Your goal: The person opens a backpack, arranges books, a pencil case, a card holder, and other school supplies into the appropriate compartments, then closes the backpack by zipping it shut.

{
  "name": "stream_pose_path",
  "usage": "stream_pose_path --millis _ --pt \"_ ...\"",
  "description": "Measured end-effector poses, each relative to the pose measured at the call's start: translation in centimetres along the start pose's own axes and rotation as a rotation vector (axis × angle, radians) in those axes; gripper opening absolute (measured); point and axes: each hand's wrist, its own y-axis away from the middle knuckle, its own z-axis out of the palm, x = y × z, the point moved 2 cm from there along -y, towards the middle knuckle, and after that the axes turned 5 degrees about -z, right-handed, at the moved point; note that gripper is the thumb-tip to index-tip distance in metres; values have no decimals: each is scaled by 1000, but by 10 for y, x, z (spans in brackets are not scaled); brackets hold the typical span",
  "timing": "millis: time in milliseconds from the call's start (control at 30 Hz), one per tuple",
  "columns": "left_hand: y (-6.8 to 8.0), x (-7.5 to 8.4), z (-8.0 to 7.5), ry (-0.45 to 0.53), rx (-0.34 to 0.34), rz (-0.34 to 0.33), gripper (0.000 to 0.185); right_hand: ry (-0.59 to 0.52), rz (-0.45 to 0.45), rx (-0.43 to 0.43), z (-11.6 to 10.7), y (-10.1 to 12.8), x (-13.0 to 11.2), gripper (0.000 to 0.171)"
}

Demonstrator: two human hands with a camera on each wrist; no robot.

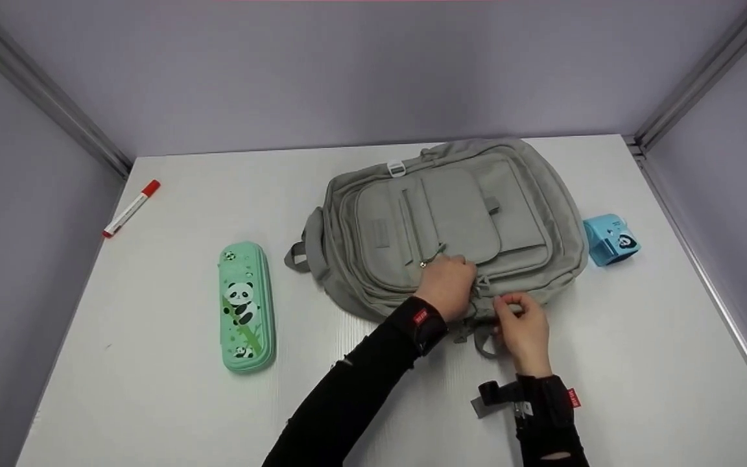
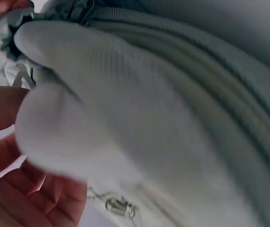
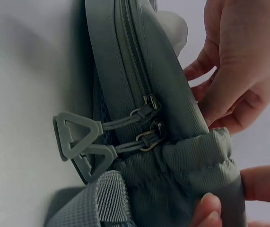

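On the white worktop (image 1: 153, 363) your left hand (image 1: 448, 285) and right hand (image 1: 524, 331) both pinch the gray backpack's (image 1: 451, 214) fabric, zipper pulls (image 3: 85, 142) untouched, zippers closed.

Black sleeves, red-tagged black wrist straps

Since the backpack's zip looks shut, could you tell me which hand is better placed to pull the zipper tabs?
Probably the right hand: it pinches the backpack fabric beside the zipper tabs, while the left hand grips the front.
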Motion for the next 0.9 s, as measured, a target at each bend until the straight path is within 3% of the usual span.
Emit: stream_pose_path --millis 100,200,567,733,900 --pt "2 -1 0 28 -6 -4 22 -27 9 -10 2 2 -1 22" --pt "4 -4 -2 116 -5 -14 17 -41 4 -12 4 4 -1 21" --pt "23 -25 -3 284 90 -5 8 -28 -32 -5 9 8 -1 19" --pt "37 -39 1 311 145 9 5 -31 -50 5 8 4 1 10" --pt "50 -62 0 342 180 -21 10 23 -64 -3 4 -1 3 8"
